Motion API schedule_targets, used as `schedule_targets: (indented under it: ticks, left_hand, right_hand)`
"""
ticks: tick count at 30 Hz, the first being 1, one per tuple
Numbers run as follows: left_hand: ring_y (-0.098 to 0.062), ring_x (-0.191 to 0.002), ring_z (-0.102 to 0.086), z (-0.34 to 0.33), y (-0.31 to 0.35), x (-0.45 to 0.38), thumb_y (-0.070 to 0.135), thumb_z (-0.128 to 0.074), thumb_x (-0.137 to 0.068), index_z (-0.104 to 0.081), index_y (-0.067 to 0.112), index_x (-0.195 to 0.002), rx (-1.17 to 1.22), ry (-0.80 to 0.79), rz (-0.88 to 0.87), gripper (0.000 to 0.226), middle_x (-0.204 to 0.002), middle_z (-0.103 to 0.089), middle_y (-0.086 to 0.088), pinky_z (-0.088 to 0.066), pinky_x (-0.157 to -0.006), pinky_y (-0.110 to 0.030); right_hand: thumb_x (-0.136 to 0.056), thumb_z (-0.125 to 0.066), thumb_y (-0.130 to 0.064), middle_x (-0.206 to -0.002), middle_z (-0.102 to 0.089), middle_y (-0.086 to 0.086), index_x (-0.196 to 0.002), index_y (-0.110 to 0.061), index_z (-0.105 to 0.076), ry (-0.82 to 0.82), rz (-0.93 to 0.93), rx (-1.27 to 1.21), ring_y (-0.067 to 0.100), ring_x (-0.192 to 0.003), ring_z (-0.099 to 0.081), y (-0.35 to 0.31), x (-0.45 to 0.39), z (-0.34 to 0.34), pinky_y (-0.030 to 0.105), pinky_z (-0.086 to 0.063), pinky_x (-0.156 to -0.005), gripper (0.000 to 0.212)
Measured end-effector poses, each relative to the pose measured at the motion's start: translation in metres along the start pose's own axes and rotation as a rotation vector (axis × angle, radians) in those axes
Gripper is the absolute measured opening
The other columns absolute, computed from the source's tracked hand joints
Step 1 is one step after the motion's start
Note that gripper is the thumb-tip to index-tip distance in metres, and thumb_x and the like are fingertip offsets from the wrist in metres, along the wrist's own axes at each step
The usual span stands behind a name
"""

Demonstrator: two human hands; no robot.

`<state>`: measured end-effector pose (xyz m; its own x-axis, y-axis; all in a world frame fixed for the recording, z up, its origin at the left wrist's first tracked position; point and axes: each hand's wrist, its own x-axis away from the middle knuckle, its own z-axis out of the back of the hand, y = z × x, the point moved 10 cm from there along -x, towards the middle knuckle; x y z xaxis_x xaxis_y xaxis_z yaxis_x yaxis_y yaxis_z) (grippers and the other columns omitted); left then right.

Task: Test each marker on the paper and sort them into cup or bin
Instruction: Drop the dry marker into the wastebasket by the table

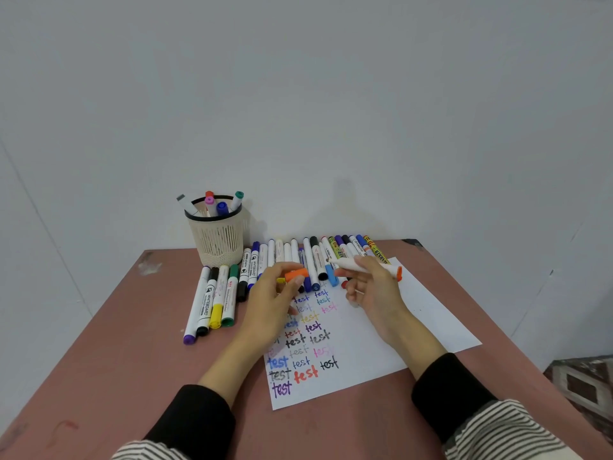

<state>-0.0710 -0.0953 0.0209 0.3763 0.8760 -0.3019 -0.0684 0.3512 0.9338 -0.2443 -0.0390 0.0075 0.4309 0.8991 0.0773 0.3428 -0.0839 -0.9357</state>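
My right hand (373, 292) holds an uncapped white marker with an orange end (365, 266) above the paper, its tip pointing left. My left hand (272, 293) pinches the orange cap (295, 275) just left of that tip. The white paper (398, 327) lies under both hands and carries several coloured "test" words. A row of markers (311, 260) lies along the paper's far edge. A cream mesh cup (217, 234) at the back left holds several markers.
A group of markers (212, 300) with purple, black, yellow and green ends lies left of the paper on the reddish table (132, 343). The wall stands just behind the table. A patterned floor shows at the lower right.
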Motion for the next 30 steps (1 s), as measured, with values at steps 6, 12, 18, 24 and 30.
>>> schedule_targets:
  ticks: [6,12,18,24,30]
  left_hand:
    - [-0.011,-0.079,-0.063,0.006,0.000,-0.003,0.018,-0.061,-0.093,-0.060,0.026,-0.100,0.054,0.050,0.008,0.011,-0.093,-0.063,0.000,-0.051,-0.057,-0.018]
    - [-0.004,-0.068,-0.062,-0.005,0.002,-0.002,0.014,-0.066,-0.089,-0.068,0.016,-0.102,0.119,-0.047,0.022,0.013,-0.082,-0.067,-0.001,-0.054,-0.056,-0.022]
    - [-0.008,-0.070,-0.061,-0.007,-0.002,-0.003,0.017,-0.065,-0.090,-0.070,0.017,-0.101,0.102,-0.076,0.045,0.013,-0.083,-0.070,-0.005,-0.053,-0.057,-0.021]
    - [-0.008,-0.067,-0.059,-0.009,-0.005,-0.002,0.014,-0.066,-0.089,-0.071,0.014,-0.100,0.140,-0.068,0.066,0.012,-0.076,-0.069,0.001,-0.052,-0.055,-0.021]
    - [-0.007,-0.065,-0.060,0.004,-0.009,-0.005,0.010,-0.060,-0.093,-0.068,0.020,-0.102,0.157,0.037,0.076,0.016,-0.082,-0.067,-0.009,-0.051,-0.053,-0.019]
  right_hand:
    - [-0.090,-0.061,-0.014,-0.053,-0.049,0.002,-0.080,-0.010,-0.057,-0.084,-0.084,-0.047,0.008,-0.039,-0.034,0.007,0.002,-0.009,0.018,-0.027,-0.041,0.011]
    - [-0.089,-0.066,-0.018,-0.055,-0.046,0.001,-0.080,-0.011,-0.059,-0.150,-0.078,0.002,0.009,-0.042,-0.032,0.010,0.002,-0.014,0.019,-0.025,-0.043,0.013]
    - [-0.068,-0.081,-0.033,-0.065,-0.055,0.001,-0.103,-0.002,-0.063,0.004,0.080,0.090,0.009,-0.052,-0.044,-0.003,0.000,-0.003,0.021,-0.041,-0.050,0.051]
    - [-0.056,-0.081,-0.029,-0.071,-0.062,0.002,-0.099,-0.014,-0.046,0.034,0.227,0.054,0.018,-0.063,-0.060,-0.020,0.002,0.002,0.032,-0.055,-0.067,0.057]
    - [-0.081,-0.070,-0.002,-0.082,-0.066,0.011,-0.094,-0.001,-0.062,-0.172,0.102,0.007,0.018,-0.075,-0.068,-0.009,0.003,-0.016,0.029,-0.059,-0.075,0.015]
